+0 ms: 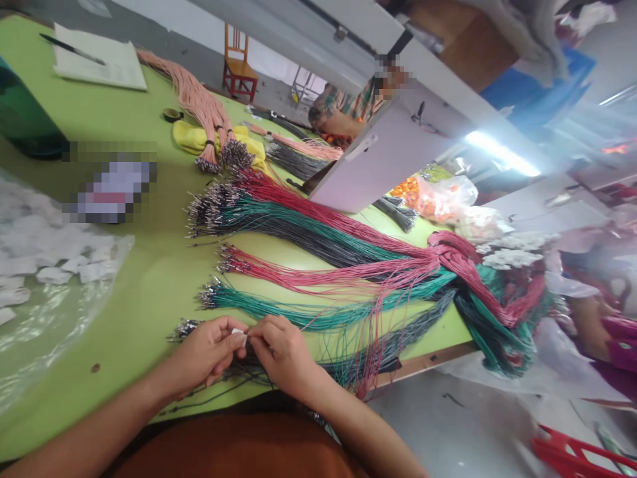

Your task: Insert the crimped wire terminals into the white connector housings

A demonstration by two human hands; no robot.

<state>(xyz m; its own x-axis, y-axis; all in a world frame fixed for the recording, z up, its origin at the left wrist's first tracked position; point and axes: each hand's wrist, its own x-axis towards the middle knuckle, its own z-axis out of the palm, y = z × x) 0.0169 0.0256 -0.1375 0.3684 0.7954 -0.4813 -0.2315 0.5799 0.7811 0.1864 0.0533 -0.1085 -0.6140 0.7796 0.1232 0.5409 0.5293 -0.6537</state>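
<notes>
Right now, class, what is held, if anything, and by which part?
The left hand pinches a small white piece by the side toward its palm. What the right hand pinches beside it is too small to tell.

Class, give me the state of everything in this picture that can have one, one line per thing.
Left hand: pinching the white connector
Right hand: fingertips pinched together beside it; grip details too small to tell
Red wires: laid lengthwise, loose at the tips
Green wires: fanned out
Peach wires: tied in bundles
Pen: lying on the paper
Chair: upright
Lamp: lit
</notes>
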